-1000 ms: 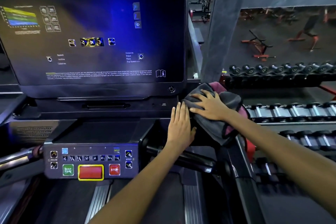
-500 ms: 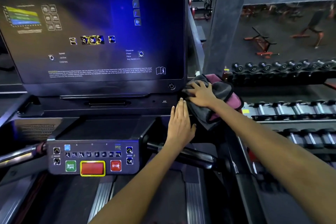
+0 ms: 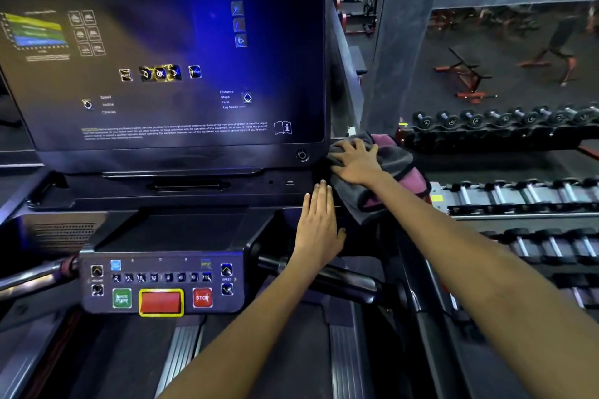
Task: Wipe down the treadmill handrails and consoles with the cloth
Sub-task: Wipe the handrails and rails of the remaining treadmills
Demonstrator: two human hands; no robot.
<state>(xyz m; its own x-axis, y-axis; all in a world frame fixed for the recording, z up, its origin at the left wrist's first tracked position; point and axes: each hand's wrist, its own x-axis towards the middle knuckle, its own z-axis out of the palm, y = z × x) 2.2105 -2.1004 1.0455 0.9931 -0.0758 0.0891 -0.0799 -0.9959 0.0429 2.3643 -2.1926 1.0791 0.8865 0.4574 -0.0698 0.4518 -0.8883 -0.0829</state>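
A grey and pink cloth [image 3: 393, 173] lies bunched against the right lower corner of the treadmill console [image 3: 181, 159]. My right hand [image 3: 355, 162] presses flat on the cloth with fingers spread, pointing left toward the screen's corner. My left hand [image 3: 319, 225] rests flat, fingers straight and together, on the dark console shelf just below and left of the cloth. The big dark screen [image 3: 168, 48] fills the upper left. A lower control panel [image 3: 162, 282] with green, red and STOP buttons sits below it. The right handrail [image 3: 418, 317] runs down from under the cloth.
A short black grip bar [image 3: 327, 280] juts out right of the control panel, and a chrome one [image 3: 32, 278] left of it. Dumbbell racks [image 3: 518, 197] stand close on the right. A grey pillar [image 3: 398, 42] rises behind the cloth. Gym benches stand far back.
My right hand has slid the cloth up and to the left, from the handrail top to the console's lower right corner. My left hand has stayed flat on the shelf.
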